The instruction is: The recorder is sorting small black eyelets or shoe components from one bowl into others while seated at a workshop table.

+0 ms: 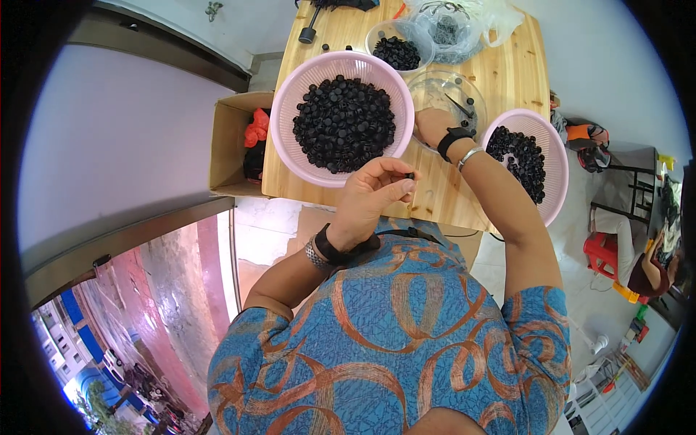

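My left hand [371, 197] pinches a small black cap [410, 175] between thumb and fingertips, in front of the large pink basket [279, 116]. That basket holds a heap of round black caps [344, 123]. My right hand [433, 127] reaches over the near left rim of a clear round bowl [435, 78], its fingers bent down and mostly hidden. In the bowl lie tweezers [460, 106] with dark arms and a few black pieces. A smaller pink basket [558, 156], partly behind my right forearm, holds more small black parts [528, 163].
Behind stand a clear tub [375, 36] of black parts and a plastic bag [453, 32] with small items on the wooden table [518, 65]. An open cardboard box [228, 148] adjoins the table's left side. Farther right, a person [651, 275] sits near a red stool [600, 254].
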`<state>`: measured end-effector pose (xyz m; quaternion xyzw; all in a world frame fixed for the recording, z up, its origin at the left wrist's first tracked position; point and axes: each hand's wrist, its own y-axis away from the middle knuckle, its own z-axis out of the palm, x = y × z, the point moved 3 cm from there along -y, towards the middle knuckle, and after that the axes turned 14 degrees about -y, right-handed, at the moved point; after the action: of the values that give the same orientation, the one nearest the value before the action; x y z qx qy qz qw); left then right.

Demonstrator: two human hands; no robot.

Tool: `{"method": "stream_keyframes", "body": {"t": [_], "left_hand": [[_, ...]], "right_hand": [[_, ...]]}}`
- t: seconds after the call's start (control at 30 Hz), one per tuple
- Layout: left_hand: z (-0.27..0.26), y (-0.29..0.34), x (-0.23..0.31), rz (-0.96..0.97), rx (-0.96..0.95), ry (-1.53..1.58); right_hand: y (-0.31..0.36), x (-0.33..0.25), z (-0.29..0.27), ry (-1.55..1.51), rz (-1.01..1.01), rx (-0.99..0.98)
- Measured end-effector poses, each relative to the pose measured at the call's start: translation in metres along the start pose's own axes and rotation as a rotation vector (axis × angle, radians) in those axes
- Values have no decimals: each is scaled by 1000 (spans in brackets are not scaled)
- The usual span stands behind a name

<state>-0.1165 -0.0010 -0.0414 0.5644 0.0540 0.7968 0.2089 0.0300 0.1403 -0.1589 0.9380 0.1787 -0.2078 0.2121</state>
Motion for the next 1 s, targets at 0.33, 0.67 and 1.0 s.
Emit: {"method": "stream_keyframes", "body": {"t": [0.33, 0.67, 1.0], "left_hand": [[-20, 0, 7, 14, 138, 40], [-26, -5, 14, 66, 160, 110], [-11, -11, 23, 84, 112, 144]], "right_hand": [[-4, 13, -2, -30, -32, -84], [-16, 25, 5, 46, 16, -62], [37, 10, -58, -1207, 170, 47]]}}
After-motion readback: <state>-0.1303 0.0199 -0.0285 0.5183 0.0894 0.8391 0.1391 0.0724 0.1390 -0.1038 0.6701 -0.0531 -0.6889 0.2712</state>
